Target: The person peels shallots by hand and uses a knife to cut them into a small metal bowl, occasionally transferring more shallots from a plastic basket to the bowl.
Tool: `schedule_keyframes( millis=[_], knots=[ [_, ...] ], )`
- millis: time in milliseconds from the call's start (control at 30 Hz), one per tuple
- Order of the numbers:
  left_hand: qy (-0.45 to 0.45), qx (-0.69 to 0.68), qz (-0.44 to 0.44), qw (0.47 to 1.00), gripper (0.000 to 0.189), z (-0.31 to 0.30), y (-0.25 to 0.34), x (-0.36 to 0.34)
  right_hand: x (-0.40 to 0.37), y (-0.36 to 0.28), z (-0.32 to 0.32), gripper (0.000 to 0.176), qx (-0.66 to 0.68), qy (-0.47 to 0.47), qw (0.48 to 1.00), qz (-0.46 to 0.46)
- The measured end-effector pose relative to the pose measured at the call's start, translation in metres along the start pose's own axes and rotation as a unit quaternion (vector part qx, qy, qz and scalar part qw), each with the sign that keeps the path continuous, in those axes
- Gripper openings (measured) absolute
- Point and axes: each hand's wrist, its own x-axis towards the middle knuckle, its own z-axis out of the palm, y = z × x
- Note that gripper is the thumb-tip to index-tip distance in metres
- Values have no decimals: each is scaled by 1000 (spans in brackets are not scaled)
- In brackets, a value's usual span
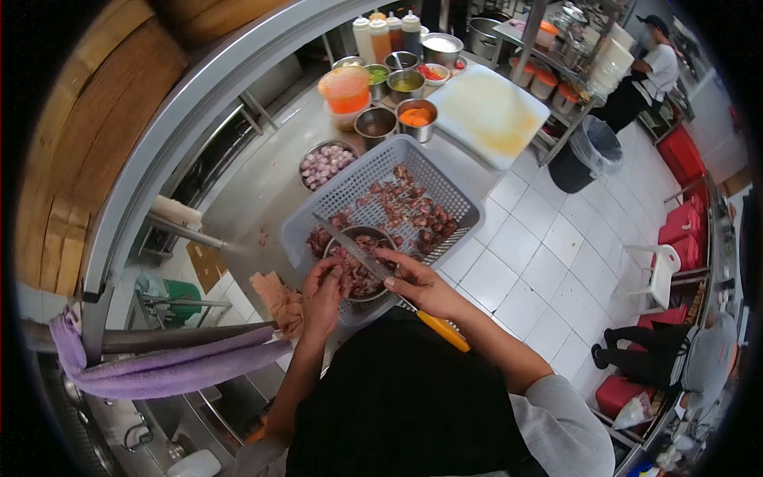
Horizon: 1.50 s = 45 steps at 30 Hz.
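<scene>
My right hand (417,286) grips a knife (443,329) by the blade near its orange-yellow handle. The blade slants up and left across a round metal bowl (395,240) of dark reddish pieces. At the bowl's left side, the fingers of my left hand (323,297) are curled together; anything between them is too small to name. The bowl sits at the near end of a grey perforated plastic basket (469,213). More reddish-brown pieces and scraps lie in the basket. Behind it stands a bowl of peeled shallots (327,164).
Metal pots (375,126), an orange-filled tub (345,89) and squeeze bottles (379,35) stand at the back, beside a white cutting board (489,111). A brown cloth (278,304) lies left of my hand. Two people (658,67) are on the right, near a bin (584,163).
</scene>
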Motion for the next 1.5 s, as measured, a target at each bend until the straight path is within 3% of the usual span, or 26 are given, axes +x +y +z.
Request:
schedule_keyframes(
  millis=[67, 233, 300, 333, 400, 500, 600, 667, 867, 933, 967, 1033, 1067, 1133, 1167, 1233, 1333, 1467, 1500],
  knots=[
    [-1, 31, -8, 999, 13, -3, -4, 1, -2, 1, -2, 54, -58, -14, 998, -2],
    [-12, 122, -3, 992, 13, -8, -17, 5, -9, 7, -7, 54, -19, -2, 1000, 0],
    [-23, 261, 20, 965, 15, -5, -15, 8, -19, 0, -12, 53, -14, 12, 999, 27],
    [-28, 264, 17, 964, 15, -1, -13, 9, -22, 3, -15, 53, -11, 17, 999, 27],
    [-52, 401, 131, 905, 16, 9, -7, 16, -26, 11, -19, 52, 27, 40, 999, 11],
    [-82, 436, 194, 875, 20, -5, -12, 49, -42, 5, -29, 51, 53, 69, 996, 25],
    [-28, 462, 224, 858, 24, 1, 13, 93, -59, 3, -42, 48, 74, 105, 991, 36],
    [6, 521, 242, 818, 25, 1, 28, 132, -70, -4, -47, 44, 89, 138, 985, 44],
    [-16, 611, 306, 730, 25, -7, 46, 236, -95, -4, -54, 40, 92, 210, 973, 29],
    [4, 762, 303, 573, 25, 6, 58, 242, -105, -5, -53, 40, 93, 231, 968, 28],
    [-5, 761, 308, 571, 25, 13, 57, 243, -109, -5, -53, 40, 100, 244, 964, 29],
    [-48, 686, 416, 595, 24, 26, 49, 241, -115, -4, -53, 40, 110, 263, 958, 29],
    [-54, 685, 417, 595, 24, 34, 41, 239, -118, -4, -53, 41, 120, 274, 953, 34],
    [-247, 680, 333, 604, 24, 48, 16, 233, -121, -3, -52, 42, 129, 287, 948, 41],
    [-248, 679, 333, 605, 24, 54, 4, 230, -122, -3, -52, 42, 132, 286, 949, 34],
    [-286, 775, 246, 507, 24, 62, -19, 231, -123, -3, -52, 43, 135, 286, 948, 25],
    [-271, 809, 221, 473, 26, 64, -37, 236, -124, -4, -48, 45, 139, 281, 949, 6],
    [-263, 822, 217, 455, 26, 51, -39, 235, -119, -10, -40, 45, 155, 261, 953, -12],
    [-261, 775, 239, 524, 25, 46, -33, 231, -117, -10, -38, 45, 170, 249, 953, -13]
  ],
)
